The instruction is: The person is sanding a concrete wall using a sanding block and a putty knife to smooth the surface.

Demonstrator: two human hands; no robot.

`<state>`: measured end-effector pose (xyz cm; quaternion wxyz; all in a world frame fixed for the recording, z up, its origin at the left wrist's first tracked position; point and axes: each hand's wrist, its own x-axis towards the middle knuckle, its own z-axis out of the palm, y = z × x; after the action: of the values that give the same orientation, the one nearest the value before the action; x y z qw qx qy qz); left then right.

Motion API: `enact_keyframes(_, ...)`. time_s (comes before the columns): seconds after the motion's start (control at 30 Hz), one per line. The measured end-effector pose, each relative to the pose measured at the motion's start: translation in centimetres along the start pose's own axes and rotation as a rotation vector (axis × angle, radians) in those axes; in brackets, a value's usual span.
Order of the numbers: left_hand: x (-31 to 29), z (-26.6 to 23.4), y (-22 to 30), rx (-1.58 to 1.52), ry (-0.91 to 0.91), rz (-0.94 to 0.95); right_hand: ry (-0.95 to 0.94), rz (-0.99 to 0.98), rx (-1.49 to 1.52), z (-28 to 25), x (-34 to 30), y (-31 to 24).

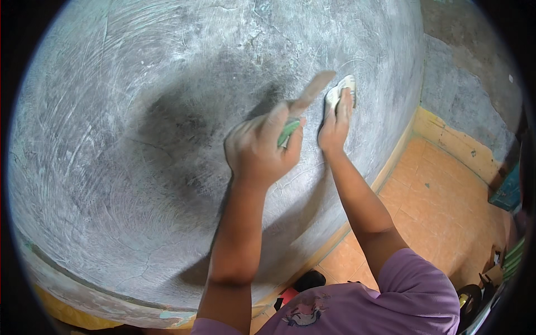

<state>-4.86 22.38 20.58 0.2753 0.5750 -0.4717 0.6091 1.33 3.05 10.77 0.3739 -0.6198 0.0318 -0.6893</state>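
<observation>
My left hand point(259, 148) is closed around the green handle of a putty knife point(304, 100). Its flat blade points up and to the right, blurred, close to the grey plastered wall point(128, 128). My right hand point(335, 125) is just right of it, with fingers stretched flat. It presses a small white pad point(340, 89) against the wall. The blade tip lies right beside the pad. Both forearms reach up from the lower edge, and a purple sleeve point(413, 290) covers my right shoulder.
The wall is scratched and patchy, with hairline cracks and a yellow skirting band point(452, 137) along its foot. An orange tiled floor point(441, 195) lies to the right. A black and red object point(301, 285) sits by the wall base, and clutter point(491, 268) lines the right edge.
</observation>
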Motion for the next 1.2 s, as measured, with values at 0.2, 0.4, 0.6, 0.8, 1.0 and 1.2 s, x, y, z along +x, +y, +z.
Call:
enact_keyframes(0.2,-2.4,1.1,0.7,-0.125,-0.02,-0.042,-0.327,-0.412,-0.086,-2.3,-4.5,0.8)
enact_keyframes(0.4,-2.8,1.8,1.4,-0.157,-0.05,-0.073,-0.158,0.011,-0.121,-1.4,-3.5,2.6)
enact_keyframes(0.6,-4.9,2.7,3.3,-0.346,-0.202,-0.372,-0.489,-0.315,-0.096,-5.6,-6.6,5.4)
enact_keyframes(0.8,-9.9,5.6,5.7,-0.903,-0.318,-0.927,-0.311,0.052,-0.039,-5.6,-0.8,9.9)
enact_keyframes(1.0,-11.9,10.1,7.9,-1.131,-0.354,-1.263,-0.62,-0.136,-0.022,-8.7,-2.3,12.0)
enact_keyframes(1.2,-12.6,14.7,7.9,-1.206,-0.478,-1.351,-0.384,-0.038,0.1,-6.5,3.6,15.5)
